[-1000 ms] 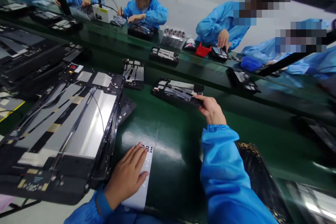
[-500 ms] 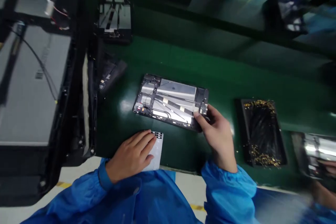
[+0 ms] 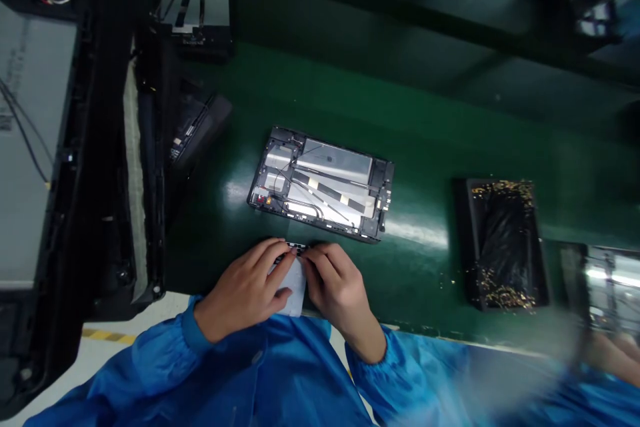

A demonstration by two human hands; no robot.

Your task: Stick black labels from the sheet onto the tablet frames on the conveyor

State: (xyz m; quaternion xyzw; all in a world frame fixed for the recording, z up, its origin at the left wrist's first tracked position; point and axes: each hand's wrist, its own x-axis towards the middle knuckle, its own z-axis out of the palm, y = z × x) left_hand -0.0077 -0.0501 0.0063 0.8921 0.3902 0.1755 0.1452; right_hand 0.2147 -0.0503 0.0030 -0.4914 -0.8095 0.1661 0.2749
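At lower centre of the frame, below the opened device (image 3: 333, 163), the left hand (image 3: 247, 293) rests extended fingers on the white sheet (image 3: 297, 288) and the right hand (image 3: 340, 287) bunches narrowly at its black-marked edge, any hold unclear, so an uneven tug could crease it.

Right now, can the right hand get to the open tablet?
Probably yes: the tablet lies just beyond the right hand and only green table shows between them, though that hand's fingers are at the white sheet.
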